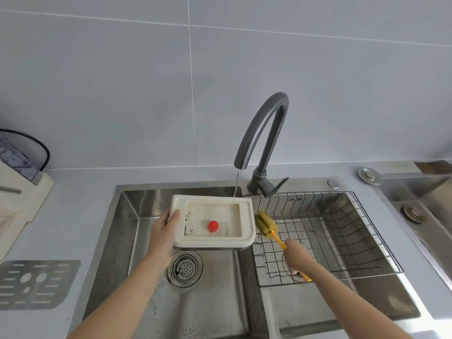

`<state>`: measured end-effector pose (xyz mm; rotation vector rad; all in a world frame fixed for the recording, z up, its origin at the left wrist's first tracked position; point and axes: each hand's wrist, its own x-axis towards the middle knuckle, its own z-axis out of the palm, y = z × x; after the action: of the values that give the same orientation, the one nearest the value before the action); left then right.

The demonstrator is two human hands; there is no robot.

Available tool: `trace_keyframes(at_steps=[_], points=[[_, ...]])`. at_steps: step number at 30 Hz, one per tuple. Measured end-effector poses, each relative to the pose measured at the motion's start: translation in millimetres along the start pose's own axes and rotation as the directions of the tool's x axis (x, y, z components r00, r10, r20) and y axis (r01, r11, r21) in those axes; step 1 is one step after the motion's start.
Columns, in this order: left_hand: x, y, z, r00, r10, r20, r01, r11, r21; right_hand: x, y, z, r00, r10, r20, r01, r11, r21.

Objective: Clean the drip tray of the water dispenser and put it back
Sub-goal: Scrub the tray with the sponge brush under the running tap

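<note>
While water runs from the tap, the scene reads from the left counter, where a grey slotted grille lies flat near the sink edge; I judge it to be the drip tray's cover, set aside so the tray's inside can be reached. Right of it, the left hand clamps the left rim of the white drip tray, thumb on top and fingers hidden beneath, holding it level above the left basin, over the round drain strainer, so runoff falls straight into the drain. A red float stands in the tray's recess, and dark grime lines the recess's left wall. The stream from the grey gooseneck faucet strikes the far right corner of the recess, which suggests a wetting before the scrub. Just beside the tray's right edge hangs the olive sponge head of a bottle brush; whether it touches the rim I cannot tell. The right hand is closed around its orange handle, over the wire drying rack that sits in the right basin. Scrubbing looks about to begin; the grime remains, so cleaning is early and refitting is well ahead.
</note>
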<state>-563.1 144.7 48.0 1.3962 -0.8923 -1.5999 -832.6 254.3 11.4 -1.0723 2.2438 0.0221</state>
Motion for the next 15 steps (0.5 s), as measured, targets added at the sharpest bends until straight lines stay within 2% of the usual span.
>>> trace_keyframes(at_steps=[5, 10, 13, 15], points=[[-2.7, 3.4, -6.7, 0.997, 0.071, -0.013, -0.071, 0.997, 0.026, -35.2, 19.6, -33.2, 0.989, -0.132, -0.060, 0.128, 0.989, -0.072], [-1.1, 2.2, -8.9, 0.996, 0.086, 0.017, -0.086, 0.996, 0.036, -80.8, 26.9, -62.5, 0.916, -0.315, -0.248, 0.321, 0.947, -0.017], [0.5, 0.1, -8.0, 0.997, 0.073, 0.037, -0.074, 0.997, 0.022, -99.6, 14.4, -73.2, 0.872, -0.402, -0.278, 0.380, 0.916, -0.133], [1.2, -1.2, -5.9, 0.996, 0.075, 0.049, -0.077, 0.997, 0.031, -105.3, 3.3, -76.2, 0.864, -0.439, -0.248, 0.357, 0.880, -0.313]])
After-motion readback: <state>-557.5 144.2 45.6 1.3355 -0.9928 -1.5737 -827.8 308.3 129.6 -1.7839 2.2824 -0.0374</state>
